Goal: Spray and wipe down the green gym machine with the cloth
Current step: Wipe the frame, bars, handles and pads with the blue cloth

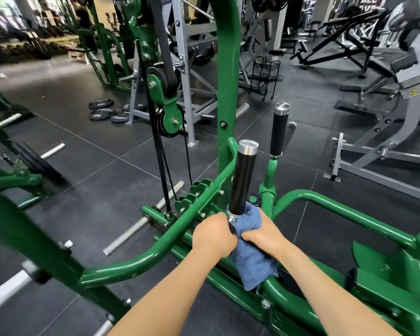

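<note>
both grips clamp blue cloth [250,248] round handle [243,180] base | handle upright, tilted slightly right

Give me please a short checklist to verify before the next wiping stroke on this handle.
1. Blue cloth wrapped at the base of the near black handle: ok.
2. Right hand grips the cloth: ok.
3. Left hand holds the handle base: ok.
4. Upper grip free of obstacles: ok.
5. Handle sprayed: cannot tell; no spray bottle in view.
6. Far black handle wiped: cannot tell.
</note>
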A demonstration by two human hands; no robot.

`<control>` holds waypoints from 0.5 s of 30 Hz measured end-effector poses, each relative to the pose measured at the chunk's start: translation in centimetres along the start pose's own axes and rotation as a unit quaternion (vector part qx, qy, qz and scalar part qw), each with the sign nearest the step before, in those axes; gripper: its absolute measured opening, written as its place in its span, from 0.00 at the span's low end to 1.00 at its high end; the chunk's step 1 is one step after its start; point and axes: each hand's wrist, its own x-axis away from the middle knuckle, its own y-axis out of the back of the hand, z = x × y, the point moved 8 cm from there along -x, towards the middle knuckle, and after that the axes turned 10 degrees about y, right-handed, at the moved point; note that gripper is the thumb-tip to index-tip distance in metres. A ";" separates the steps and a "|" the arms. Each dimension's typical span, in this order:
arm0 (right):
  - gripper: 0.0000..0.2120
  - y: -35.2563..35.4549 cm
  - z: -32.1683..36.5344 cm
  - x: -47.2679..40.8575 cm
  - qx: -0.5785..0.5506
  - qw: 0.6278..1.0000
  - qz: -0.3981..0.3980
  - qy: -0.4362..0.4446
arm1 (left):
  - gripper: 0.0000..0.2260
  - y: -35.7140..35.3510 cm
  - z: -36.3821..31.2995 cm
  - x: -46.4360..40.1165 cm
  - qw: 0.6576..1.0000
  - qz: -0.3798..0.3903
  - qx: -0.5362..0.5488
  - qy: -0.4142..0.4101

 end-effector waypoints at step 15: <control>0.11 -0.3 3.6 6.2 -0.060 0.975 -0.184 -0.108 | 0.41 0.8 2.8 2.1 0.947 0.278 0.162 -0.014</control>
